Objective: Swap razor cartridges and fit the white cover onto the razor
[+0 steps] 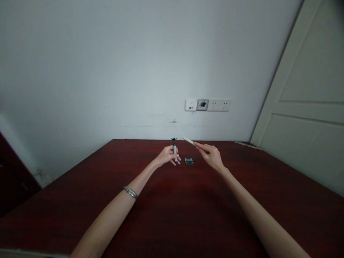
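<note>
My left hand (168, 156) is closed round a razor handle (175, 150) with a grey-white grip. The handle stands nearly upright, and a small black forked piece tops it. A thin white flat strip (188, 140) is pinched in the fingers of my right hand (211, 154), its free end pointing up and left towards the top of the razor handle without touching it. Between and below the two hands, a small clear plastic case (189, 161) with something dark and greenish inside lies on the table. What exactly the white strip is, I cannot make out.
The dark red wooden table (172, 215) reaches back to a pale wall (150, 71). Wall sockets (219, 105) sit above its back edge. A thin light-coloured strip (247, 145) lies at the back right, beside a white panelled door (303, 107).
</note>
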`<state>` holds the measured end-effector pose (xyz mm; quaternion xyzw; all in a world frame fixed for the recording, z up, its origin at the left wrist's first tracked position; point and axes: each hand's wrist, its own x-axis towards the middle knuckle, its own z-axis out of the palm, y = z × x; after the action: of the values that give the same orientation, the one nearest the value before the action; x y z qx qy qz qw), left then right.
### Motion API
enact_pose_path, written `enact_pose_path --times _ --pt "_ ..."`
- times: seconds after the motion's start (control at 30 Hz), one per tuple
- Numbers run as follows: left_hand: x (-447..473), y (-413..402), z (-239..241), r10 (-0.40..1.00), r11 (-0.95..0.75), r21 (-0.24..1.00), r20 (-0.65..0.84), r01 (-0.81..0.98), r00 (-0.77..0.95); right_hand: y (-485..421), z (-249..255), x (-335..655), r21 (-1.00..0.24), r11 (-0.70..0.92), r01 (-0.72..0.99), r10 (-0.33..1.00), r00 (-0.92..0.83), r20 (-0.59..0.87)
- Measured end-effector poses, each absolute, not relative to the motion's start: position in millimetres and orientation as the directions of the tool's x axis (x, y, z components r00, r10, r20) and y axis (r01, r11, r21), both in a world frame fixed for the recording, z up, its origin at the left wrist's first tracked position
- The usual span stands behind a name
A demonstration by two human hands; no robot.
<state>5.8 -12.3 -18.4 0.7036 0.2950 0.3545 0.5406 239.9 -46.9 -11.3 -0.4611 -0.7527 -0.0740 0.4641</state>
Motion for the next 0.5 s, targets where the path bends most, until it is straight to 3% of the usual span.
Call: enact_pose_path --times 0.1,0.27,0.5 --pt "5 -11 -20 0.809 -0.230 0.972 0.159 0.056 0.566 -48 -11 234 -0.353 0.570 0.742 0.637 -0.127 0.761" --pt "9 -11 -26 0.776 -0.241 0.966 0.136 0.091 0.616 -50 -13 220 -0.290 0.626 0.724 0.615 -0.229 0.755" --pt "7 -10 -25 0.794 -0.242 0.966 0.144 0.089 0.591 -41 -21 238 -0.360 0.590 0.723 0.635 -0.140 0.760"
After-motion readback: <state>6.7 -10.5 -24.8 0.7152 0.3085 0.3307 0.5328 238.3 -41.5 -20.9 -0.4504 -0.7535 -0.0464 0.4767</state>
